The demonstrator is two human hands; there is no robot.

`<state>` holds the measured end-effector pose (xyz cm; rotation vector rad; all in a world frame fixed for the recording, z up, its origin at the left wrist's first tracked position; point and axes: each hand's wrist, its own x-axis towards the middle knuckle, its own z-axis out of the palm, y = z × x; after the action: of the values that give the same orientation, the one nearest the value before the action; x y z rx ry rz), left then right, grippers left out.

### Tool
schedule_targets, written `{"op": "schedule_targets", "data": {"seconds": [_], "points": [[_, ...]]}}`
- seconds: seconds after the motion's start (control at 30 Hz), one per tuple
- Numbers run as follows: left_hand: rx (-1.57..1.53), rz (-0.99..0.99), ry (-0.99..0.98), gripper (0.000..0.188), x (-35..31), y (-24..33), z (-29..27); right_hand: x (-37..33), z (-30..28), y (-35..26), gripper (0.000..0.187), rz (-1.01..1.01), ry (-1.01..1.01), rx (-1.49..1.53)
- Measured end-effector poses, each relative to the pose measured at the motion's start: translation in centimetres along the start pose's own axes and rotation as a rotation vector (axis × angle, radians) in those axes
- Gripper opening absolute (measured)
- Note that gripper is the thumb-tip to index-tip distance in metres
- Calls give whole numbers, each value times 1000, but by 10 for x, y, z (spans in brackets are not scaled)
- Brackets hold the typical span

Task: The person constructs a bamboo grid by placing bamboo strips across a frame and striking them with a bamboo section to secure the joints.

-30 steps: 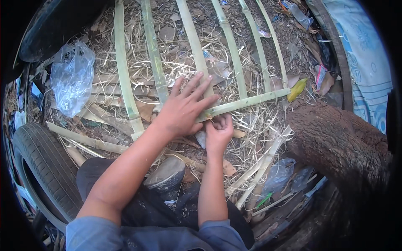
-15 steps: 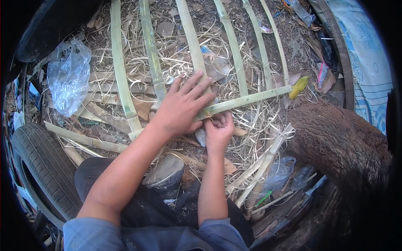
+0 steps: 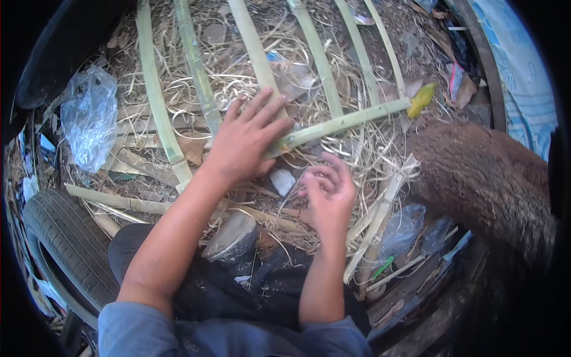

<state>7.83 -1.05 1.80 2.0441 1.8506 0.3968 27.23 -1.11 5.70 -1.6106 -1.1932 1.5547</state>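
My left hand lies flat with its fingers spread, pressing on the upright bamboo slat where it meets a crosswise bamboo strip. The palm hides the joint itself. Just to the right and nearer to me, my right hand is lifted off the strip, fingers curled and thumb bent in. A thin pale strand runs down from its fingertips. Between the hands a whitish stone rests on the ground. More bamboo slats stretch away from me, side by side.
Curly bamboo shavings cover the ground. A tyre stands at the left below a clear plastic bag. To the right lies a thick trunk. A round block sits between my knees, and split bamboo pieces lean near the trunk.
My right hand has drawn away from the joint, moving right and toward me, with a thin strand at its fingers. My left hand still presses the slats; the whole view has shifted slightly.
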Motion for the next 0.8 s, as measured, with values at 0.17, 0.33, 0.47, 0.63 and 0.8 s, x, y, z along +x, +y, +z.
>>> {"op": "schedule_targets", "data": {"seconds": [0.17, 0.33, 0.47, 0.63, 0.8], "points": [[32, -28, 41, 76, 2, 2, 6, -54, -70, -18, 31, -135, 275, -450], [40, 5, 92, 67, 3, 11, 0, -103, -173, 23, 55, 58, 363, -1078], [25, -7, 93, 65, 3, 12, -1, -121, -226, 40, 60, 61, 197, -1021], [-3, -2, 70, 73, 2, 7, 1, -119, -249, 56, 71, 361, 176, -878], [14, -9, 50, 69, 1, 4, 0, -120, -285, 107, 71, 246, 11, -967]]}}
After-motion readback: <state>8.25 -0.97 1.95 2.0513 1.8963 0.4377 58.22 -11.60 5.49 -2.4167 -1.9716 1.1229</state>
